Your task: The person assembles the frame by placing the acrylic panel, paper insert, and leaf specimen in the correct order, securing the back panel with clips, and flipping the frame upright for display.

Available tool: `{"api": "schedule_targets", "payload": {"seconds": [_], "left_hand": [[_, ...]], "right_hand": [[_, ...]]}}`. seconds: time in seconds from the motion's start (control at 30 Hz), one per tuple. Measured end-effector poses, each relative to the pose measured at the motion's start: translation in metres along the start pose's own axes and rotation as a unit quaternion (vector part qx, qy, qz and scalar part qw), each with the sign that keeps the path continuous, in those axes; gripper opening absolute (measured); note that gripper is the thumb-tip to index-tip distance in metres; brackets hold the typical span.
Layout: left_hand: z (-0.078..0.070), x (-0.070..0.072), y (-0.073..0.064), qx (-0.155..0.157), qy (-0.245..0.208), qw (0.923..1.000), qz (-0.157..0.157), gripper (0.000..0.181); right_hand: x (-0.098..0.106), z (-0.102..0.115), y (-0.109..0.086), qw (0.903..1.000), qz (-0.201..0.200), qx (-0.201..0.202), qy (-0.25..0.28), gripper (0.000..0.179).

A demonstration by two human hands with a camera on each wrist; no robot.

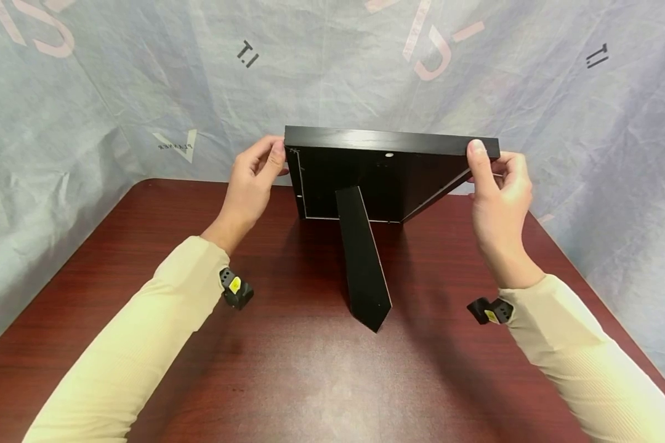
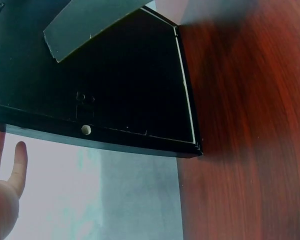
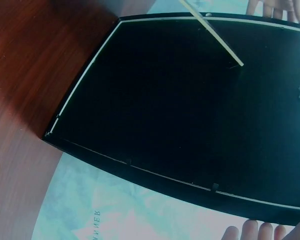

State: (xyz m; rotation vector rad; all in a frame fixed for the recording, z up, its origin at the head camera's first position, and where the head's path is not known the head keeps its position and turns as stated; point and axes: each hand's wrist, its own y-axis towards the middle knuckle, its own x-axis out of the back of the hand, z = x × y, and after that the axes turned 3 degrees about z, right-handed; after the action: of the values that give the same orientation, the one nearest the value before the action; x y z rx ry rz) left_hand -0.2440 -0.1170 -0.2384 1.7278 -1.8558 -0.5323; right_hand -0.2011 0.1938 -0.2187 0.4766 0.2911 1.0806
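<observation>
A black picture frame (image 1: 427, 175) stands on the table with its back toward me, its bottom edge at the far side. Its easel leg (image 1: 362, 258) slants out from the back panel toward me, pointed end close to the tabletop. My left hand (image 1: 255, 175) holds the upper left corner, thumb on the near side and fingers around the outer edge. At the upper right corner, my right hand (image 1: 501, 191) grips the frame with the thumb over the top edge and fingers behind the side. The right wrist view shows the dark back panel (image 3: 165, 110) inside a pale line.
The reddish-brown wooden table (image 1: 288, 375) extends toward me. Pale printed cloth (image 1: 321, 67) hangs behind it and along both sides. Small black devices sit on the left wrist (image 1: 235, 288) and right wrist (image 1: 490, 311).
</observation>
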Motion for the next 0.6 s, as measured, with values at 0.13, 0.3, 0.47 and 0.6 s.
{"api": "schedule_targets", "payload": {"seconds": [0.13, 0.3, 0.47, 0.6], "left_hand": [[0.003, 0.0, 0.003, 0.008, -0.009, 0.9999, -0.008, 0.025], [0.003, -0.002, 0.001, 0.012, 0.0, 0.9999, 0.001, 0.027], [-0.002, -0.006, -0.005, -0.001, 0.025, 0.9993, 0.029, 0.026], [-0.007, -0.011, -0.01, -0.037, 0.045, 0.9973, 0.045, 0.021]], "right_hand": [[-0.003, 0.0, 0.003, 0.9999, 0.008, -0.01, -0.002, 0.017], [-0.002, -0.004, 0.012, 0.9984, 0.016, -0.053, 0.011, 0.022], [0.0, -0.009, 0.023, 0.9964, 0.02, -0.078, 0.026, 0.027], [0.002, -0.012, 0.031, 0.9948, 0.027, -0.096, 0.021, 0.03]]}}
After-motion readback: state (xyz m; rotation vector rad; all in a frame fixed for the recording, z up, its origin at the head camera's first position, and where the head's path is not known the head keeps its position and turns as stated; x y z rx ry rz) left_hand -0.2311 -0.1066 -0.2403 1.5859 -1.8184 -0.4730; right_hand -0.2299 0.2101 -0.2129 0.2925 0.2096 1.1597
